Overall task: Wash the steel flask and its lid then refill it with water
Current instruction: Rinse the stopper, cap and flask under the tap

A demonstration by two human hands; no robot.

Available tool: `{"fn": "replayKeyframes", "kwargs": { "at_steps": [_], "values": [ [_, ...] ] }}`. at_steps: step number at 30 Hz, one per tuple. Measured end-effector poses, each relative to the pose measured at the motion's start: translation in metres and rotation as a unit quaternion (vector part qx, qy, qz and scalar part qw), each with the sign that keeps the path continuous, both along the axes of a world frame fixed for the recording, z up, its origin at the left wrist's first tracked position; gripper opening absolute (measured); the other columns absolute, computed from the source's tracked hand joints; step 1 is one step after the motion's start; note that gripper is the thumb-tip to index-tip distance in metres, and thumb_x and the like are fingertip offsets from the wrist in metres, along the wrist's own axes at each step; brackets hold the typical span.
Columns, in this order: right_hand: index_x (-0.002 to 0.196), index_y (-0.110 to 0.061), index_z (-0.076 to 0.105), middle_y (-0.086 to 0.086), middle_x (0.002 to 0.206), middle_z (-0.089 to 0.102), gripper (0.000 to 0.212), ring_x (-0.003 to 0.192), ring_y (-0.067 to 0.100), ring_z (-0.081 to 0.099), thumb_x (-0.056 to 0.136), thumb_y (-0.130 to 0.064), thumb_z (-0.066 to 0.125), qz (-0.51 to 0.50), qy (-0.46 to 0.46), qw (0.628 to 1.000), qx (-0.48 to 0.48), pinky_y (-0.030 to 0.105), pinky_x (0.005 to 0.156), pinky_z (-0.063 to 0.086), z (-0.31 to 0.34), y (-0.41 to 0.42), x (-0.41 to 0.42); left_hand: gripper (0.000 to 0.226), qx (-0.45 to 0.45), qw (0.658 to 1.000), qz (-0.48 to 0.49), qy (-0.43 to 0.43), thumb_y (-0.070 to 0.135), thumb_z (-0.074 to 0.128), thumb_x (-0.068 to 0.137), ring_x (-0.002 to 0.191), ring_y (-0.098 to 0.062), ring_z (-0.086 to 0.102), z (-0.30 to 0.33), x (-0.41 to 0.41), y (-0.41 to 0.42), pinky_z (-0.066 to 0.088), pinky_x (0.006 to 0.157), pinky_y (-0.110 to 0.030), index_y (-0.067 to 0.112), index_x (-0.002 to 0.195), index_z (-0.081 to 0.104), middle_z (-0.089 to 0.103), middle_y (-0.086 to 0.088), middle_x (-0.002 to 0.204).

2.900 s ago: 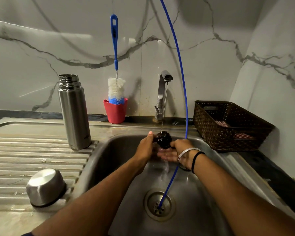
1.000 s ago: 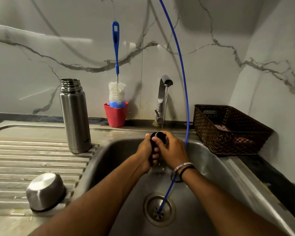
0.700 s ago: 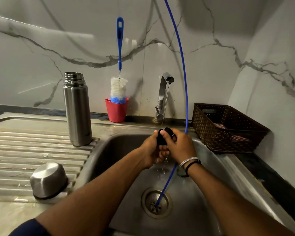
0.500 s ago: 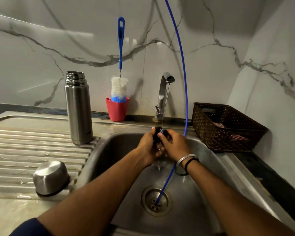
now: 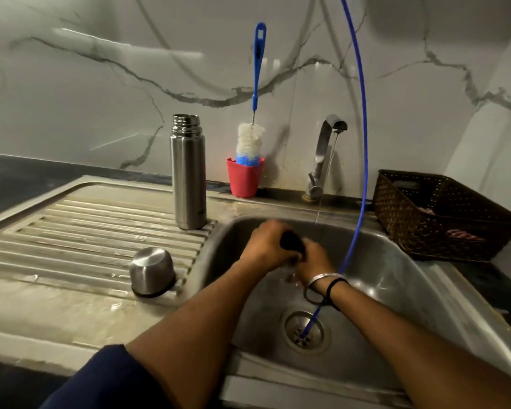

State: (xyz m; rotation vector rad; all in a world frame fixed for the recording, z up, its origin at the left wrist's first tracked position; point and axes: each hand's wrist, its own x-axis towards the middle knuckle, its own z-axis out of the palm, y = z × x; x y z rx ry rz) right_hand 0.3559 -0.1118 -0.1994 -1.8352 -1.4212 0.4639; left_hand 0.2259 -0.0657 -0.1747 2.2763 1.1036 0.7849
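The fingers of the left hand curl round the black stopper, and the right hand grips it from the other side, low inside the sink. Half a second ago the stopper sat under the tap's thin stream; now both hands have dropped left of it. The stopper is blurred, so its axis is unclear. The steel flask stands upright on the worktop, mouth up, its cup lid inverted nearby.
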Motion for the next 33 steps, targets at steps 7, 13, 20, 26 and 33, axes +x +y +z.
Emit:
{"fn": "replayKeyframes", "kwargs": {
  "at_steps": [7,13,20,26,33],
  "values": [
    [0.115,-0.011,0.068,0.004,0.106,0.072,0.030,0.099,0.022,0.068,0.087,-0.003,0.064,-0.081,-0.019,0.994,0.065,0.035,0.085,0.055,0.014,-0.005,-0.002,0.046,0.092,0.993,-0.034,-0.064,0.018,0.075,0.089,0.119,-0.016,0.058,0.005,0.013,-0.015,0.050,0.102,-0.030,0.019,0.133,0.061,0.059,-0.001,0.128],
    [0.096,0.000,0.072,0.018,0.090,0.074,0.014,0.073,0.028,0.072,0.090,-0.009,0.063,-0.008,0.005,0.988,-0.157,0.044,0.073,0.061,-0.005,-0.018,-0.002,0.031,-0.074,0.987,-0.015,0.144,0.023,0.078,0.087,0.108,-0.023,0.067,-0.008,0.011,-0.013,0.053,0.080,-0.028,0.013,0.113,0.065,0.068,-0.009,0.116],
    [0.107,0.002,0.067,0.016,0.090,0.071,0.019,0.070,0.025,0.070,0.091,-0.001,0.058,-0.043,0.107,0.985,-0.129,0.027,0.054,0.052,0.009,-0.013,-0.008,0.034,-0.012,0.995,-0.006,0.095,0.026,0.076,0.089,0.104,-0.017,0.066,-0.001,0.016,-0.009,0.057,0.093,-0.033,0.017,0.121,0.067,0.068,-0.005,0.120],
    [0.104,-0.005,0.060,0.018,0.094,0.072,0.009,0.052,0.022,0.068,0.095,-0.005,0.057,-0.005,0.137,0.981,-0.137,0.023,0.042,0.047,0.012,-0.013,0.006,0.036,-0.005,0.992,0.049,0.116,0.036,0.083,0.079,0.095,-0.014,0.068,0.000,0.009,-0.003,0.059,0.085,-0.038,0.027,0.111,0.070,0.072,0.004,0.104],
    [0.125,-0.014,0.057,0.005,0.079,0.068,0.043,0.053,0.018,0.067,0.087,-0.018,0.076,0.034,0.001,0.992,-0.120,0.030,0.055,0.055,-0.009,-0.008,0.021,0.048,0.099,0.991,0.070,0.048,0.048,0.089,0.069,0.086,-0.001,0.064,0.068,-0.041,-0.016,0.055,0.075,-0.023,0.029,0.110,0.071,0.070,0.014,0.099]
  ]
}}
